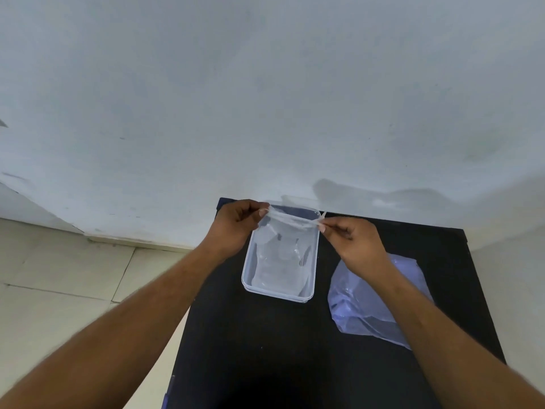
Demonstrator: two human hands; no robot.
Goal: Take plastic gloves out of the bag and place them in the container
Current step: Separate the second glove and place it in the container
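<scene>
Plastic glove (281, 246): one clear, thin item, held stretched by its upper edge above the container (247, 278), the lower part hanging down into it. Whether the glove touches the container floor cannot be told, nor whether other gloves already lie beneath it.

Container: clear, rectangular, shallow, with rounded corners. Stands on the worktop (265, 349) toward its far edge, at roughly 12 o'clock from the viewer, long side running away from the person.

Bag (362, 308): pale bluish translucent plastic, crumpled and lying flat on the worktop, at 3 o'clock of the container and apart from it. The right forearm crosses over part of it.

Left hand (236, 224): at 10 o'clock of the container, thumb and fingers pinching the glove's upper left corner.

Right hand (352, 242): at 2 o'clock of the container, thumb and forefinger pinching the glove's upper right corner, the remaining fingers curled. The two hands hold the edge taut between them.

Worktop: black, matt, small and rectangular, set against a pale wall (265, 98).

Floor (59, 276): light tiles, visible at 9 o'clock of the worktop.

Wall: whitish, faintly marked, bearing soft shadows of the hands at 1 o'clock.
</scene>
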